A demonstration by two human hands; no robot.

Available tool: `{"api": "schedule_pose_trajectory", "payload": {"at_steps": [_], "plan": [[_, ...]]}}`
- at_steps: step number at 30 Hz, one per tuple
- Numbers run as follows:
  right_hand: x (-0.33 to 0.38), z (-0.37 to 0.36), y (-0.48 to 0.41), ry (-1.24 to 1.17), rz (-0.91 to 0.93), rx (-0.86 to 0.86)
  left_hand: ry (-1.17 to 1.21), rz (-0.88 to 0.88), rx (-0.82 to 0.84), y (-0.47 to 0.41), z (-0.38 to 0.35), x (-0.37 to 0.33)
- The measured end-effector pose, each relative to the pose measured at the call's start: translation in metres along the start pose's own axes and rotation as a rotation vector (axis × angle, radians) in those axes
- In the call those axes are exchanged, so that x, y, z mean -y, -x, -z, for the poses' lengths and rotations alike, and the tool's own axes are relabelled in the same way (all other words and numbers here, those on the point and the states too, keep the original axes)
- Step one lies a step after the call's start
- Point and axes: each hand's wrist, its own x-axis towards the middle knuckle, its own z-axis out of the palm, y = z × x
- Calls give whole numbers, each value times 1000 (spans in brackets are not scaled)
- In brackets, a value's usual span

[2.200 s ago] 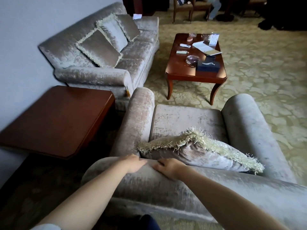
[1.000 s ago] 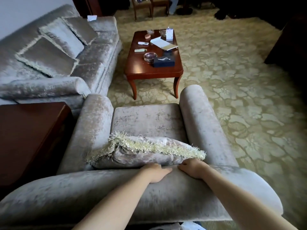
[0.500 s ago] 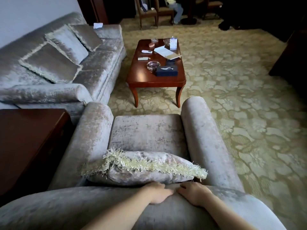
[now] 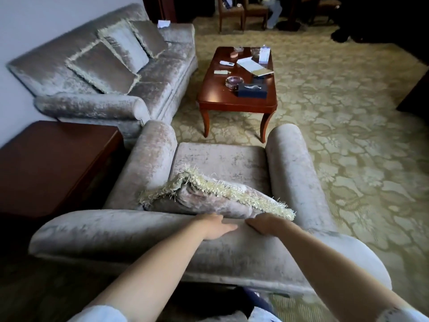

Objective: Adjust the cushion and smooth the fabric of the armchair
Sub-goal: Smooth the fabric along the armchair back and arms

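Patterned carpet (image 4: 348, 140) surrounds the armchair (image 4: 222, 159), and the fringed cushion (image 4: 209, 201) sits on its seat, leaning against the backrest (image 4: 116, 231). Left hand (image 4: 216, 227) and right hand (image 4: 263, 225) lie flat on the backrest top just behind the cushion, fingers straight and gripping nothing.

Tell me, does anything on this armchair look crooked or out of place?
Yes. The fringed cushion on the armchair sits askew. It slumps against the backrest, and its fringed top edge slants down toward the right armrest, unlike the sofa cushions, which lean upright.
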Motion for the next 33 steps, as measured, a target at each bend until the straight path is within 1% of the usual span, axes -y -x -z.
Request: {"api": "schedule_pose_trajectory", "payload": {"at_steps": [4,7,10,15,17,19,22,25,28,30,33], "plan": [[53,-14,5,52,122,-33,-12,5,-106,22,-4,35],[79,-23,7,36,173,-156,-56,50,-207,35,-6,64],[85,-25,9,-50,111,-260,-138,86,-379,43,-17,79],[109,-37,11,-52,234,-419,-169,109,-606,39,-31,82],[117,-39,13,-37,239,-454,-151,138,-635,38,-33,81],[122,-41,19,-30,201,-476,-122,133,-684,42,-40,84],[135,-57,33,-3,169,-616,-90,34,-745,53,-45,95],[151,-88,55,57,163,-730,-156,-46,-747,67,-53,115],[162,-109,70,15,126,-878,-215,-90,-757,81,-57,141],[165,-113,71,-11,101,-911,-235,-86,-751,88,-60,153],[169,-114,68,-11,78,-928,-193,-99,-777,95,-59,154]]}}
